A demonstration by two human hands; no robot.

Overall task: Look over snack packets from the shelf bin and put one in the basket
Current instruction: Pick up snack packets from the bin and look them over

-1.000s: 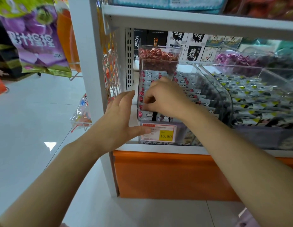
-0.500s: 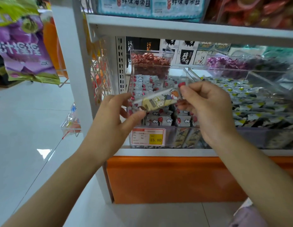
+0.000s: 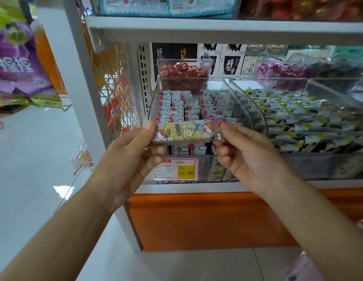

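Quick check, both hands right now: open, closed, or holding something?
Left hand: pinches the left end of the snack packet.
Right hand: pinches the packet's right end, in front of the shelf bin.

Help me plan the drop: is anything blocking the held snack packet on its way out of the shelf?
Nothing visible does. The snack packet is pinched at its ends by the left hand and right hand, in front of the clear bin. No basket is in view, so the rest cannot be judged.
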